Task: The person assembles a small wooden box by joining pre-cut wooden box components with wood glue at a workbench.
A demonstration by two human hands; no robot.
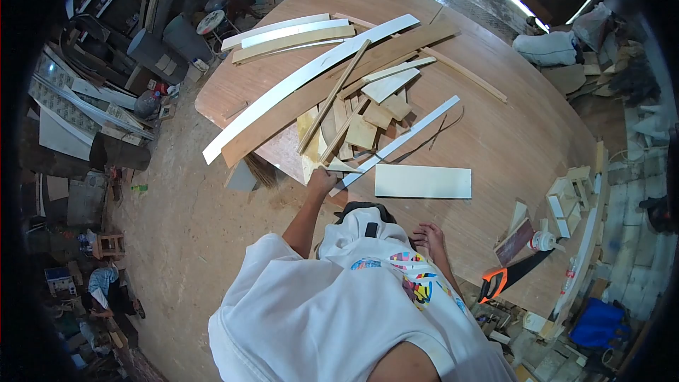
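My left hand (322, 181) is closed at the near left edge of the wooden table (495, 134), beside a small wood offcut (343, 167); the fingertips are too small to tell what they hold. My right hand (429, 235) is at the near edge with its fingers apart and nothing in them. Between the hands, slightly farther in, lies a white rectangular board (423, 181). A narrow white strip (417, 127) runs diagonally behind it. Beyond my left hand is a pile of wood offcuts (362, 132) under and beside long planks (304, 93).
An orange-handled saw (493, 285) lies at the table's right near corner, by a white tape roll (543, 240) and small wooden frames (564, 201). A thin dark cord (440, 131) lies beyond the white board. Another person (105, 290) is low at the far left. Buckets (157, 55) stand left.
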